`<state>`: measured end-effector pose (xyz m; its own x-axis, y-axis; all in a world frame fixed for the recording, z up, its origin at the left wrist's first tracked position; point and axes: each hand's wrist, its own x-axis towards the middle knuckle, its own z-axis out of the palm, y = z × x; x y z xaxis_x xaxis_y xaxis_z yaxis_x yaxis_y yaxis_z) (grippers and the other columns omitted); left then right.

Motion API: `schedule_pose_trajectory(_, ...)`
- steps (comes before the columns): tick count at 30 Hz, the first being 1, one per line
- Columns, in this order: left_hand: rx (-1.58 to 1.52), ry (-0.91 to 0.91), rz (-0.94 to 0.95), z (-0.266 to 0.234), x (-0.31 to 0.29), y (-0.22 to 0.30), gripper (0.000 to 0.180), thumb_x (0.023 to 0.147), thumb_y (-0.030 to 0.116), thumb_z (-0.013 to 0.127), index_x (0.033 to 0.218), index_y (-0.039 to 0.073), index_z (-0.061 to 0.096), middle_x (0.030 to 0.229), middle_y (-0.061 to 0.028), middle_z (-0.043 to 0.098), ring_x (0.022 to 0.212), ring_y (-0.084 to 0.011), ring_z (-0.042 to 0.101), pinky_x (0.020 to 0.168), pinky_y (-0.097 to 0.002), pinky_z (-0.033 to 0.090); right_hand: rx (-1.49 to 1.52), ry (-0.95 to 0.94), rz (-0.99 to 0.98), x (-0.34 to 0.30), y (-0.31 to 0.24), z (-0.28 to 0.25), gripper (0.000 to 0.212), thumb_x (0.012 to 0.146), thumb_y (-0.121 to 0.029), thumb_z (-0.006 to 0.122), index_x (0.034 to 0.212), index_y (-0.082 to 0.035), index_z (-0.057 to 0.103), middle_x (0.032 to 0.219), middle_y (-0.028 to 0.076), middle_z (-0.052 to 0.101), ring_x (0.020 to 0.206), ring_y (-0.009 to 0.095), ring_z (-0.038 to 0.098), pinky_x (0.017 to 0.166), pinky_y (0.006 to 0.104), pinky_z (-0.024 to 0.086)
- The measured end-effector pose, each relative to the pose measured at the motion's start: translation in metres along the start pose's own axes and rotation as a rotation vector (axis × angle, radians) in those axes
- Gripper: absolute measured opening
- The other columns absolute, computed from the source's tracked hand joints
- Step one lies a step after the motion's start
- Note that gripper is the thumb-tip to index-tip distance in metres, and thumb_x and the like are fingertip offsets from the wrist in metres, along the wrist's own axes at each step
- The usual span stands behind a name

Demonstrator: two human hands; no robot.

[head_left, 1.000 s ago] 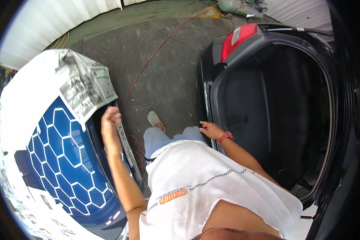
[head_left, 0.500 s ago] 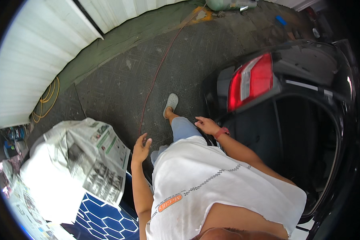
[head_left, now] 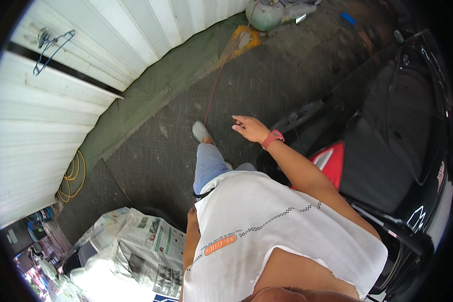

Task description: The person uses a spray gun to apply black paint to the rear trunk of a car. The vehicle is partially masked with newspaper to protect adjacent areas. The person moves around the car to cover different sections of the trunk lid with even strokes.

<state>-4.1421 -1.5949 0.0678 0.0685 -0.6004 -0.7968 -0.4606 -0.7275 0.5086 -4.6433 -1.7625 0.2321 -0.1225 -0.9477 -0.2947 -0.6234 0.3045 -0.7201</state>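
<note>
**Entry: both hands empty, mid-stride between black car and papered car**

1. Your right hand (head_left: 250,128): held out ahead of you, fingers loosely spread, palm down, gripping nothing. A red wristband (head_left: 272,138) sits just behind it. It hangs over the dark mat floor (head_left: 151,161), near the rear corner of the black car (head_left: 387,151), not touching it.
2. Your left hand (head_left: 192,215): hangs at your hip, mostly hidden behind the white shirt (head_left: 267,226). You cannot tell whether it is open or closed; nothing shows in it.
3. Nearest to the left hand: newspaper sheets (head_left: 146,246) masking a car at lower left.
4. Red tail light (head_left: 329,161), just beside your right elbow.
5. Red hose line (head_left: 214,90), running along the floor past your leading shoe (head_left: 201,132) toward a pale green tank (head_left: 274,12).
6. Yellow coiled hose (head_left: 73,173) against the white panelled wall (head_left: 45,131).

Risks, as judged: the red line lies close to your step and could catch a foot. A swinging arm or shirt hem could brush the newspaper loose.

Containers: the green tank is closed; its contents are not visible.
</note>
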Motion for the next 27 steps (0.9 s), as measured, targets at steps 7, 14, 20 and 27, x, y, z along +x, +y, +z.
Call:
schedule_pose_trajectory(7,0.373,-0.198,-0.073,0.024,0.138,0.201,0.051,0.104,0.041,0.060,0.128,-0.003,0.066,0.116,-0.0143,0.072,0.103,-0.0251,0.067,0.091,-0.0373,0.052,-0.269,-0.103,0.392,0.058,0.136,-0.080,0.061,0.097,-0.041,0.062,0.141,0.000,0.058,0.140,0.025,0.060,0.131,0.040,0.056,0.112,0.0450,0.043)
schedule_pose_trajectory(14,0.161,-0.023,0.228,0.026,0.254,0.524,0.064,0.105,0.043,0.056,0.147,-0.004,0.050,0.142,-0.0210,0.059,0.129,-0.0312,0.059,0.107,-0.0416,0.045,-0.253,-0.137,0.779,0.081,0.185,-0.173,0.064,0.096,-0.043,0.064,0.141,0.002,0.058,0.142,0.027,0.058,0.135,0.040,0.054,0.115,0.0436,0.041)
schedule_pose_trajectory(20,0.070,0.057,0.460,0.060,0.232,0.751,0.065,0.107,0.049,0.052,0.147,-0.001,0.051,0.145,-0.0219,0.057,0.137,-0.0336,0.053,0.115,-0.0425,0.040,-0.293,-0.026,0.690,0.213,0.264,-0.256,0.068,0.096,-0.040,0.065,0.147,0.002,0.051,0.152,0.026,0.048,0.140,0.040,0.048,0.117,0.0450,0.040)
schedule_pose_trajectory(27,0.186,0.183,-0.095,0.132,0.223,0.655,0.050,0.107,0.039,0.052,0.131,-0.004,0.060,0.109,-0.0126,0.067,0.098,-0.0238,0.065,0.087,-0.0395,0.052,-0.413,-0.122,0.566,0.477,0.349,-0.436,0.076,0.100,-0.033,0.061,0.160,0.000,0.027,0.170,0.018,0.020,0.143,0.040,0.045,0.118,0.0444,0.040)
